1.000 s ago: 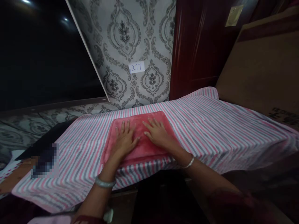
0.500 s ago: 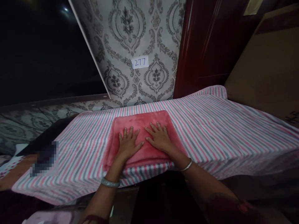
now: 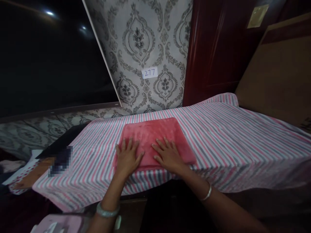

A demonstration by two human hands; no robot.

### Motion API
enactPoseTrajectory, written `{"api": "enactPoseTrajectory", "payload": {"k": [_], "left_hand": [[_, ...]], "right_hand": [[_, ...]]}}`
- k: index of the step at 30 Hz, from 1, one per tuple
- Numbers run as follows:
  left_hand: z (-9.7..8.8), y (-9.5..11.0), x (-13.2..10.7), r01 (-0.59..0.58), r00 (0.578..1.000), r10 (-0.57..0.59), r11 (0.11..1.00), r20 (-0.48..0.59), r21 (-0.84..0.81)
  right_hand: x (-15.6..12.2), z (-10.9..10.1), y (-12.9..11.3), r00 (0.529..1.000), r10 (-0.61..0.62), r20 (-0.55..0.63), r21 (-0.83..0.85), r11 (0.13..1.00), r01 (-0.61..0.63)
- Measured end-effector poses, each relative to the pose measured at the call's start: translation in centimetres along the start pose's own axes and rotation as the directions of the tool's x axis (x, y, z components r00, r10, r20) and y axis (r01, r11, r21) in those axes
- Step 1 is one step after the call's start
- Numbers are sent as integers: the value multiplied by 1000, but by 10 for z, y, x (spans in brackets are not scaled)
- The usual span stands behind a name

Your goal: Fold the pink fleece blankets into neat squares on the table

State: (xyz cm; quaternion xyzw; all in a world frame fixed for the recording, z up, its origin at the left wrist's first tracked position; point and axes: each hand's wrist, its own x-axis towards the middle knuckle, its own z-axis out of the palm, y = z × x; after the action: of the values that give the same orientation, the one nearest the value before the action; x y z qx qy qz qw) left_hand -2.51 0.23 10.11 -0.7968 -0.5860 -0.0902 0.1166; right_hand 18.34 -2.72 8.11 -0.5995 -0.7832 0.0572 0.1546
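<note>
A plush, coral-pink folded cloth point(image 3: 155, 129), blanket- or towel-like, lies flat in the middle of the striped cover point(image 3: 213, 136). My left hand point(image 3: 127, 158) rests palm down on its left front part, fingers spread. On the right front part lies my right hand point(image 3: 170, 157), also flat with its fingers apart. Neither hand grips anything. Below the cloth's front edge, the striped cover drops over the side of the surface. What lies under my palms is hidden.
A dark screen point(image 3: 53, 58) stands at the back left, a brown cardboard box point(image 3: 279, 74) at the right. Patterned wallpaper bears a paper label point(image 3: 150, 72) reading 277. A pixelated dark patch point(image 3: 60, 161) lies at the left end. A pink item point(image 3: 60, 223) is at the lower left.
Both hands have slid back toward me over the cloth, staying flat; the left has also shifted toward its left edge. The camera view has shifted slightly.
</note>
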Motion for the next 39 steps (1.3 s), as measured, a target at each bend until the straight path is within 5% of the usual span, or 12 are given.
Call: {"api": "enactPoseTrajectory", "payload": {"k": [7, 13, 21, 25, 31, 36, 39], "left_hand": [[19, -9, -12, 114, 991, -115, 993, 68, 26], [18, -8, -13, 113, 992, -113, 994, 49, 11], [23, -9, -14, 119, 992, -119, 993, 35, -17], [26, -9, -17, 123, 992, -122, 992, 24, -34], [32, -10, -19, 131, 991, -130, 987, 8, -96], [35, -14, -23, 132, 991, -132, 986, 2, -106], [22, -16, -12, 113, 993, -107, 988, 54, -107]], "right_hand": [[-6, 16, -2, 999, 14, -52, 3, 1000, -14], [5, -11, -1, 997, -19, 68, 19, 1000, 18], [116, -58, -21, 995, -40, 92, -34, 998, 43], [165, -34, -25, 999, 7, 52, -61, 998, -4], [174, 21, -3, 1000, 25, 6, -73, 997, -24], [173, 28, 0, 999, 6, -42, -87, 996, -10], [174, 27, -1, 999, 4, -49, -89, 996, -8]]}}
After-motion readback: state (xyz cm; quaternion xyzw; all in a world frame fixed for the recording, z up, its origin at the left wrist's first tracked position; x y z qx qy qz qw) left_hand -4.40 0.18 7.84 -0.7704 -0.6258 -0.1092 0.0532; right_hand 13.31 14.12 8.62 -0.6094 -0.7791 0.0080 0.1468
